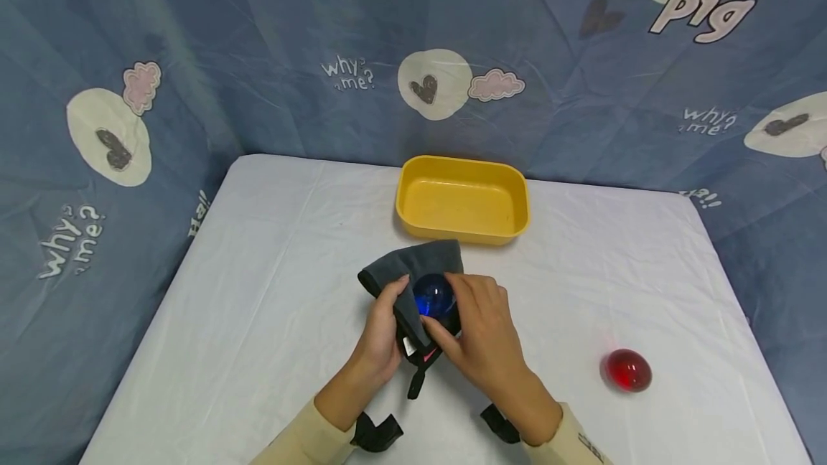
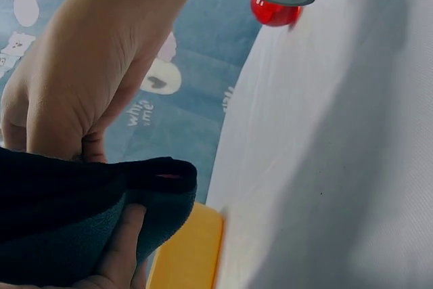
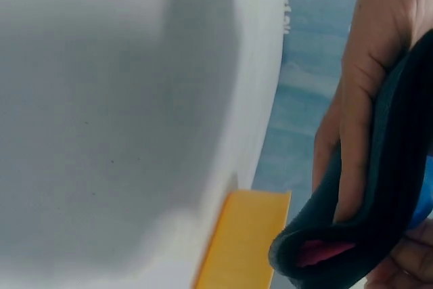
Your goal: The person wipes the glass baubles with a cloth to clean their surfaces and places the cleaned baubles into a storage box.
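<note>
Above the middle of the white-covered counter (image 1: 291, 271), the left hand (image 1: 377, 343) grips a folded grey cloth (image 1: 420, 260) with black trim, thumb in front and fingers closed in behind it. The right hand (image 1: 487, 325) has its fingers bent round a clear blue ball (image 1: 431, 295), which sits against the cloth between thumb and fingertips. A black loop (image 1: 416, 383) hangs from the cloth's lower end. The yellow tray (image 1: 452, 232) stands at the counter's far edge; a red ball (image 1: 628, 370) lies toward the right edge.
</note>
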### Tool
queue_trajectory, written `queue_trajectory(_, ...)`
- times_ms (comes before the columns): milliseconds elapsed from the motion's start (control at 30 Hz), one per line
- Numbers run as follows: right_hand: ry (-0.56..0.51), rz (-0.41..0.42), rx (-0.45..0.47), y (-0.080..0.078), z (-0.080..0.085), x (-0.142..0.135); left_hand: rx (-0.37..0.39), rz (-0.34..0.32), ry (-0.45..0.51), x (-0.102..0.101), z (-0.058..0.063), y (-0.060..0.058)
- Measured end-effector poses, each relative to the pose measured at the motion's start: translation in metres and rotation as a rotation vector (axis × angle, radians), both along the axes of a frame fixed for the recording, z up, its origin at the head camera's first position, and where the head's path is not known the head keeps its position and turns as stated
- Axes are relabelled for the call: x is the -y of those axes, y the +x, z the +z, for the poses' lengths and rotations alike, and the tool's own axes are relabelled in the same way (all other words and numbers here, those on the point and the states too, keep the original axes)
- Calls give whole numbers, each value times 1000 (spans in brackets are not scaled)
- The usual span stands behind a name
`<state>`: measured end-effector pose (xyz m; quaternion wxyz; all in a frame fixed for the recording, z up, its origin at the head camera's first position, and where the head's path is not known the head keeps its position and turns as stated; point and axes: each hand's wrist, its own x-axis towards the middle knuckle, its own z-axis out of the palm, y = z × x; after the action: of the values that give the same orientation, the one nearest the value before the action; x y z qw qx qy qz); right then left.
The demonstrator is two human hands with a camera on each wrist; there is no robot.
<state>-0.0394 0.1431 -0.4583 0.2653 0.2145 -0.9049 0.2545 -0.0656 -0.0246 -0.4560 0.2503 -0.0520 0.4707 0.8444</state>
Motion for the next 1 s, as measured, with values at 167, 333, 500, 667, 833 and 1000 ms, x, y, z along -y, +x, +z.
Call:
queue_trajectory(167,-12,-25,4,-2,1,2,0,14,-29,0,-1,0)
queue_trajectory(333,-38,-44,44,-4,0,6,-2,30,-40,0,-2,1)
queue_trajectory(500,-98,-54,93,-7,-3,6,-7,30,-31,2,-1,1)
queue_trajectory(667,-161,-64,193,-7,-4,5,-15,3,-49,3,-2,3)
queue_trajectory(833,-162,-66,248,-5,-2,2,-12,9,-49,3,-3,2)
queue_trajectory(1000,-98,-36,184,-2,2,-1,-5,35,-22,3,-1,-1)
